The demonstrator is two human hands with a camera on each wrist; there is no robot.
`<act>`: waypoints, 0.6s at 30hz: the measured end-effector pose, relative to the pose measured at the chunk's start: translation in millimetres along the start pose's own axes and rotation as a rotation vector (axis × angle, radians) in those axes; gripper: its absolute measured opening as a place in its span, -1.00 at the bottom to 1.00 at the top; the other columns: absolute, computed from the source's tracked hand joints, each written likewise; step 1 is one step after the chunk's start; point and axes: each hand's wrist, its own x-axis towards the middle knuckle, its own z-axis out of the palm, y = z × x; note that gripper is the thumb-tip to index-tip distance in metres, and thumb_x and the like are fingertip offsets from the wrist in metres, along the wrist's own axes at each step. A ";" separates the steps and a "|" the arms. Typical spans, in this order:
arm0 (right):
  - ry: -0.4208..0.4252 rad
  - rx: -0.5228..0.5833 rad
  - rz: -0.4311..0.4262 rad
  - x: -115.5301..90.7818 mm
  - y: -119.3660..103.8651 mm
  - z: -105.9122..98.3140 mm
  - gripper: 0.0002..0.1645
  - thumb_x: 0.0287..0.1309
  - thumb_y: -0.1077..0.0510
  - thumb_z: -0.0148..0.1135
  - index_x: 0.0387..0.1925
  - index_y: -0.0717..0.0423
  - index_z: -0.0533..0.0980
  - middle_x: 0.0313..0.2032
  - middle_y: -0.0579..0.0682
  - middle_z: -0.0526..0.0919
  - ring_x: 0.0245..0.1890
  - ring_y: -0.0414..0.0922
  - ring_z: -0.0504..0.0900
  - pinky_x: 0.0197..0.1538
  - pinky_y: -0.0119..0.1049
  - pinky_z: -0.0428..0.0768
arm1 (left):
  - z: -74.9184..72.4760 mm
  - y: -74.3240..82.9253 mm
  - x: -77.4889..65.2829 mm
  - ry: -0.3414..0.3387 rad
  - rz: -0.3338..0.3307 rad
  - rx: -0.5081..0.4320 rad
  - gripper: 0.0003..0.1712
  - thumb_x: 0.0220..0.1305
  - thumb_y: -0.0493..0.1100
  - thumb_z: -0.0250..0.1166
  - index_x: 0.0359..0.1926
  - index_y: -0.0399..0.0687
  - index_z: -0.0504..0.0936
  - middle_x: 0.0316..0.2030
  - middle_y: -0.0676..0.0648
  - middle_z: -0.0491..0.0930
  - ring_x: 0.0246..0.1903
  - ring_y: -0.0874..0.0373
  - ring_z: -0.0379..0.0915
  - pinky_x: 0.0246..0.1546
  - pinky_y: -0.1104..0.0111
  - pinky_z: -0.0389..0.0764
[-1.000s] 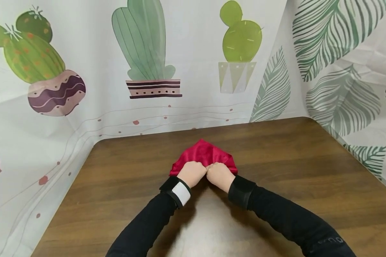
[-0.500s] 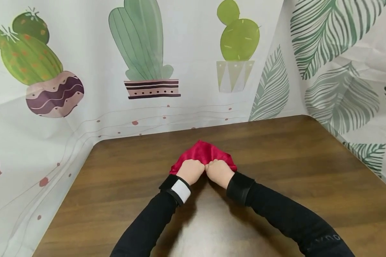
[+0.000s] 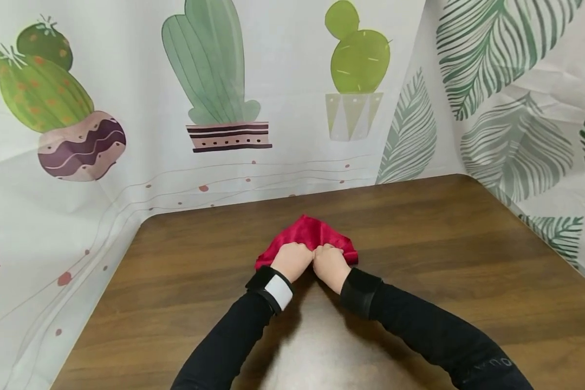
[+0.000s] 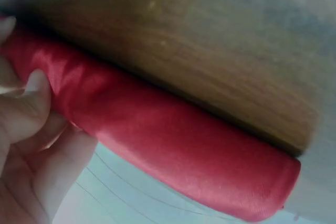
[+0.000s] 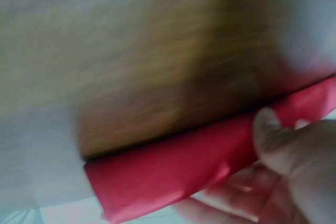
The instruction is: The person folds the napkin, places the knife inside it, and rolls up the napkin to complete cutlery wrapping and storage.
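A shiny red cloth (image 3: 304, 233) lies on the table, its far part coming to a point and its near edge rolled or folded over. My left hand (image 3: 292, 261) pinches that near edge just left of the middle. Right beside it, my right hand (image 3: 330, 266) grips the same edge, the two hands almost touching. In the left wrist view, the thumb (image 4: 37, 90) presses on the rolled red cloth (image 4: 157, 121) with fingers behind it. The right wrist view shows the other thumb (image 5: 268, 127) on top of the cloth (image 5: 173, 174) and fingers underneath.
The brown wooden table (image 3: 200, 254) extends around the cloth on all sides. Behind it hangs a white curtain (image 3: 292, 81) printed with cacti, and leaf-patterned fabric (image 3: 517, 146) covers the right side.
Both hands keep their hold on the cloth's near edge. The right hand has turned slightly, showing a finger over the cloth. The head view has shifted a little.
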 end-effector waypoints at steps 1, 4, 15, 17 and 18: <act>-0.006 0.002 0.009 0.3 -1.0 1.1 -0.86 0.03 0.19 0.11 -0.55 0.16 0.47 -0.59 0.05 0.46 -0.55 -0.03 0.48 -0.58 -0.23 0.53 | -0.2 1.0 -1.0 0.007 0.014 0.018 -0.85 0.04 -0.27 0.22 -0.59 0.03 0.58 -0.68 0.00 0.47 -0.64 0.14 0.42 -0.69 0.36 0.49; -0.096 0.085 0.020 5.6 2.9 1.2 -0.90 0.06 0.21 0.09 -0.46 0.13 0.51 -0.51 0.05 0.52 -0.46 -0.03 0.51 -0.48 -0.21 0.54 | -1.1 8.6 -4.2 0.032 0.048 0.091 -0.89 0.07 -0.27 0.19 -0.53 -0.04 0.61 -0.68 0.00 0.45 -0.63 0.14 0.39 -0.67 0.41 0.47; -0.144 -0.082 0.027 5.4 -9.6 -1.0 -0.83 0.08 0.18 0.02 -0.34 0.13 0.53 -0.43 0.07 0.51 -0.42 0.02 0.50 -0.47 -0.19 0.56 | 2.7 5.3 -3.0 -0.080 0.012 -0.039 -0.87 0.06 -0.31 0.21 -0.55 -0.06 0.62 -0.63 -0.05 0.46 -0.58 0.10 0.39 -0.64 0.35 0.49; -0.190 0.025 0.010 13.7 -4.4 11.9 -0.86 0.07 0.19 0.05 -0.37 0.12 0.53 -0.44 0.05 0.52 -0.41 0.00 0.51 -0.44 -0.19 0.55 | 1.9 8.3 -5.5 -0.028 0.019 -0.013 -0.88 0.04 -0.31 0.22 -0.57 -0.07 0.60 -0.66 -0.02 0.45 -0.60 0.12 0.39 -0.66 0.37 0.48; -0.206 0.072 0.011 17.3 -2.3 19.2 -0.88 0.05 0.21 0.07 -0.39 0.11 0.53 -0.44 0.04 0.53 -0.40 -0.02 0.52 -0.43 -0.19 0.54 | 1.6 9.8 -6.7 -0.003 0.032 -0.001 -0.87 0.02 -0.31 0.23 -0.60 -0.07 0.58 -0.67 0.00 0.43 -0.62 0.13 0.38 -0.67 0.39 0.47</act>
